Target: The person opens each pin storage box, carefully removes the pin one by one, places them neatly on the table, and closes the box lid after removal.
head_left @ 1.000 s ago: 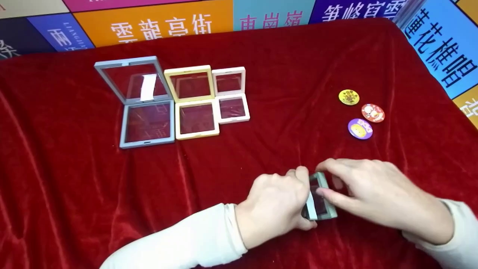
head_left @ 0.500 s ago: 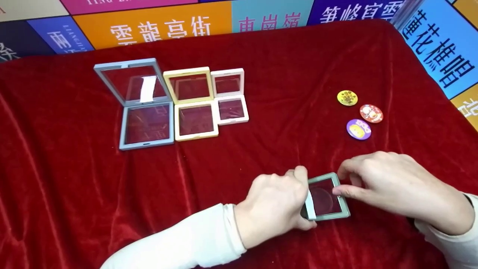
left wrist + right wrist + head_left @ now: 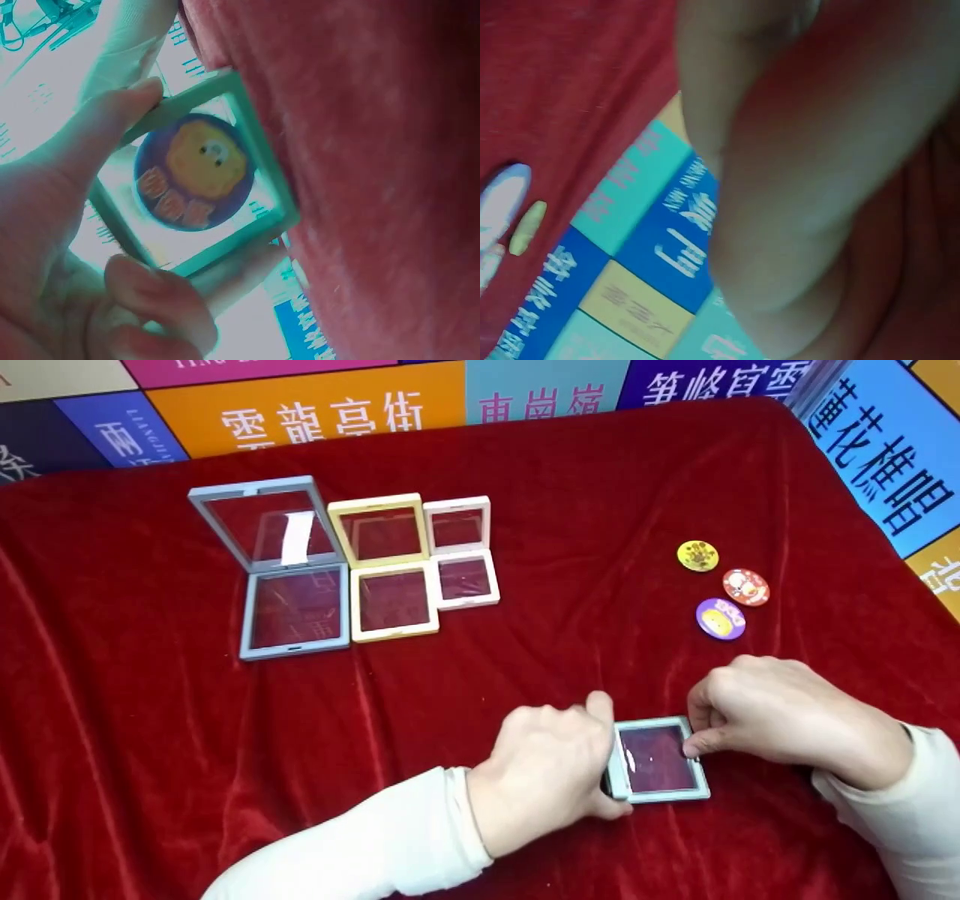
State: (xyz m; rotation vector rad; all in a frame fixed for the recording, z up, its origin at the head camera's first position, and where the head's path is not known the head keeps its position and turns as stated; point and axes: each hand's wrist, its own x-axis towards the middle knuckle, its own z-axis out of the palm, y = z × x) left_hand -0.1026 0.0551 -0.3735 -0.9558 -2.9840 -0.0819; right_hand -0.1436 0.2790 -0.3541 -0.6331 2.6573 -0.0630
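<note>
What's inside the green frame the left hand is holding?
In the left wrist view, a round purple badge with a yellow figure shows inside the green frame. The badge's back faces away, unseen. In the head view, the left hand hides part of the frame.

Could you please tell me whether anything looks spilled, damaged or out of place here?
Nothing looks spilled or broken. The red cloth is creased, and a bright white patch, perhaps glare, shows on the open blue frame. The green frame in the left hand shows no visible damage.
</note>
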